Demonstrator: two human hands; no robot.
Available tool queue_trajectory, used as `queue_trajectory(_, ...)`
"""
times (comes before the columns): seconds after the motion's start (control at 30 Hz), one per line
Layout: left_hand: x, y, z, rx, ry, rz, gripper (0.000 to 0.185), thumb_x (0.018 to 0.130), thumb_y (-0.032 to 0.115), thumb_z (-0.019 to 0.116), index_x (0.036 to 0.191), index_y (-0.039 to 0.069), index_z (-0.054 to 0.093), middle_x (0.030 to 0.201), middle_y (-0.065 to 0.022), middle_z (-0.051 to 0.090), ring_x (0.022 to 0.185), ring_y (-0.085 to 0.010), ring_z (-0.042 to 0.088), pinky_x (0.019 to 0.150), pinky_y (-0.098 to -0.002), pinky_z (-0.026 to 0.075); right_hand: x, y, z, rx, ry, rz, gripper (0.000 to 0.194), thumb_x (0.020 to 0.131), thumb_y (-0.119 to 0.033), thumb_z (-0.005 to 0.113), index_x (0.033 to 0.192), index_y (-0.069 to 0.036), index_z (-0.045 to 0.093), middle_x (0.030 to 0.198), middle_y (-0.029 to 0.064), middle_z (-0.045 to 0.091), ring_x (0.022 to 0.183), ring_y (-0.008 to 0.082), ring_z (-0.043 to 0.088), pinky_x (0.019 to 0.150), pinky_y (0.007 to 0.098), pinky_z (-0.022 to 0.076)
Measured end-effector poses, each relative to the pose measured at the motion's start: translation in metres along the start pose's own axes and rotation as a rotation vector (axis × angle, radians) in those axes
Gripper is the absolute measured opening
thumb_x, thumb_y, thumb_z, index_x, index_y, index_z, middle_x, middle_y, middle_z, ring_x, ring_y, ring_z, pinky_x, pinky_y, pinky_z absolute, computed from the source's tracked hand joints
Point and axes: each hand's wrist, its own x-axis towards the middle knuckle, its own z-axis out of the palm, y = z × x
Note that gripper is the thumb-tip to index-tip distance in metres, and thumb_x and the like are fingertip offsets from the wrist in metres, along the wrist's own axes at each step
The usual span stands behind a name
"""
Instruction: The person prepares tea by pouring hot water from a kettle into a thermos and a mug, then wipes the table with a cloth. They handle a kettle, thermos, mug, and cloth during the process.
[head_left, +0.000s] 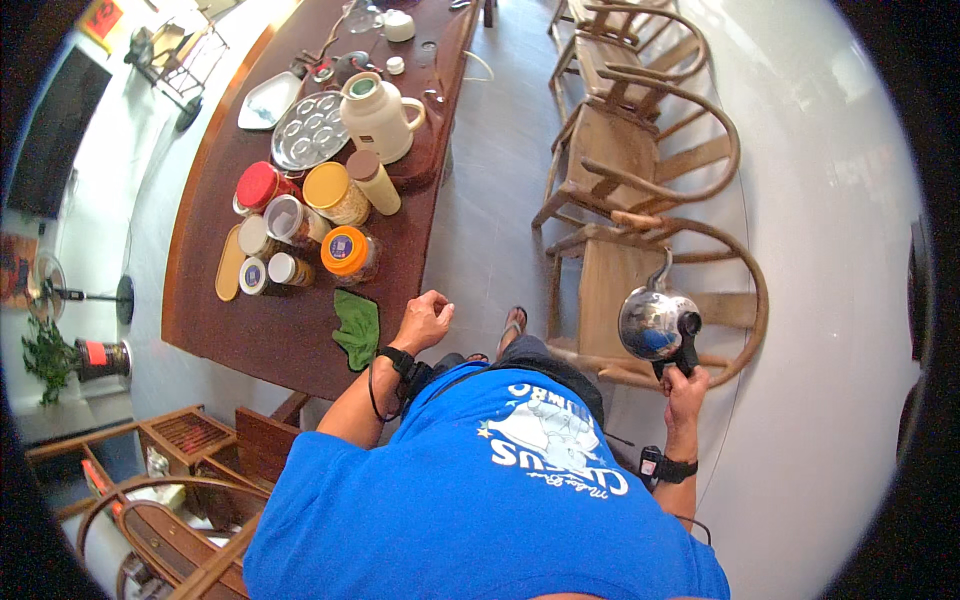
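A shiny metal kettle (646, 322) with a black handle and lid knob hangs from my right hand (684, 394). My fingers are closed round the handle, and the spout points away from me, over a wooden armchair (606, 279). Beside the table's edge, my left hand (426, 321) has its fingers loosely curled; nothing shows in it, though its inner side is hidden. Nearest to it are a green cloth (355, 328) and a clear jar with an orange lid (348, 253), both on the dark wooden table (259, 330).
The table also bears a cream vacuum jug (377, 120), a round metal tray (310, 133), a white dish (268, 102) and several lidded jars (330, 191). More wooden armchairs (619, 150) line the right side. Wooden furniture (187, 442) stands at lower left, near a floor fan (52, 289).
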Motion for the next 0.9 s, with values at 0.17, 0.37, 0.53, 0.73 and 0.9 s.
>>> queue_trajectory(0.17,0.009,-0.003,0.003,-0.006,0.123,-0.103,0.026,0.094,0.022,0.074,0.098,-0.004,0.075,0.09,-0.0229,0.078,0.086,-0.0363,0.077,0.079,-0.0441,0.061,0.088,-0.046,0.058,-0.08,-0.246,-0.121,0.005,0.084,0.002,0.065,0.087,0.001,0.07,0.065,-0.0003,0.058,0.051,0.0082,0.048,0.047,0.0269,0.0338)
queue_trajectory(0.37,0.032,-0.005,-0.001,0.019,0.339,-0.341,0.025,0.091,0.023,0.075,0.098,-0.001,0.075,0.091,-0.022,0.078,0.087,-0.0377,0.077,0.081,-0.0458,0.06,0.181,-0.128,0.135,-0.261,-0.537,-0.216,0.005,0.085,-0.001,0.069,0.085,0.0,0.074,0.071,-0.0072,0.057,0.063,0.0049,0.048,0.056,0.026,0.0366)
queue_trajectory(0.53,0.041,-0.004,0.001,0.106,0.549,-0.456,0.028,0.09,0.026,0.076,0.1,-0.001,0.074,0.088,-0.0217,0.077,0.086,-0.0386,0.077,0.08,-0.047,0.06,0.243,-0.189,0.205,-0.269,-0.715,-0.389,0.012,0.084,0.001,0.067,0.09,0.003,0.077,0.073,-0.0069,0.06,0.067,0.0039,0.051,0.058,0.0256,0.0409)
queue_trajectory(0.73,0.038,-0.011,0.016,0.118,0.652,-0.65,0.029,0.09,0.029,0.078,0.093,0.0,0.074,0.085,-0.0219,0.076,0.084,-0.0423,0.075,0.077,-0.0505,0.059,0.289,-0.257,0.28,-0.36,-0.959,-0.423,0.01,0.086,-0.001,0.067,0.077,0.002,0.067,0.069,-0.0084,0.055,0.065,0.0021,0.048,0.054,0.0251,0.0364)
queue_trajectory(0.9,0.047,-0.024,0.024,0.144,0.633,-0.822,0.039,0.09,0.04,0.078,0.087,0.001,0.074,0.086,-0.024,0.076,0.086,-0.0453,0.073,0.078,-0.0538,0.057,0.32,-0.29,0.348,-0.474,-1.055,-0.554,0.011,0.083,-0.005,0.069,0.075,0.001,0.064,0.069,-0.0088,0.052,0.065,0.0024,0.045,0.055,0.0263,0.0356)
